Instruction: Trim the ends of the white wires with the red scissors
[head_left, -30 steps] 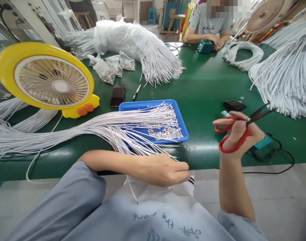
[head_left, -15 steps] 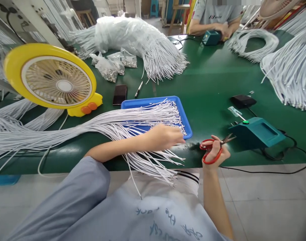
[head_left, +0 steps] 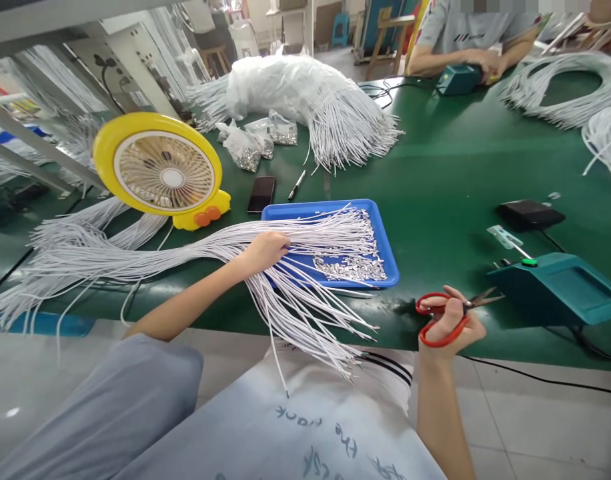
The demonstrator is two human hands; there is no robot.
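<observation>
My left hand (head_left: 268, 252) lies on a thick bundle of white wires (head_left: 205, 241), its fingers curled closed around some of them; how many is hidden. Part of the bundle runs across a blue tray (head_left: 391, 267), and the rest fans out over the table's front edge toward my lap. Small silvery metal terminals (head_left: 349, 268) lie loose in the tray, beside the wire ends. To the right of the tray, my right hand (head_left: 455, 323) holds scissors (head_left: 438, 340) with red handles, fingers through the loops. Their blades point right, slightly apart.
A teal device (head_left: 560, 283) stands right of the scissors, a black box (head_left: 530, 215) behind it. A yellow fan (head_left: 158, 170), a phone (head_left: 261, 194), a pen (head_left: 296, 185) and bagged metal parts (head_left: 245, 143) lie beyond. A co-worker's hands (head_left: 490, 65) are across the table.
My left hand has moved left from over the tray's right part back onto the wires, uncovering the terminals. The scissors stay in my right hand. The camera view has shifted left.
</observation>
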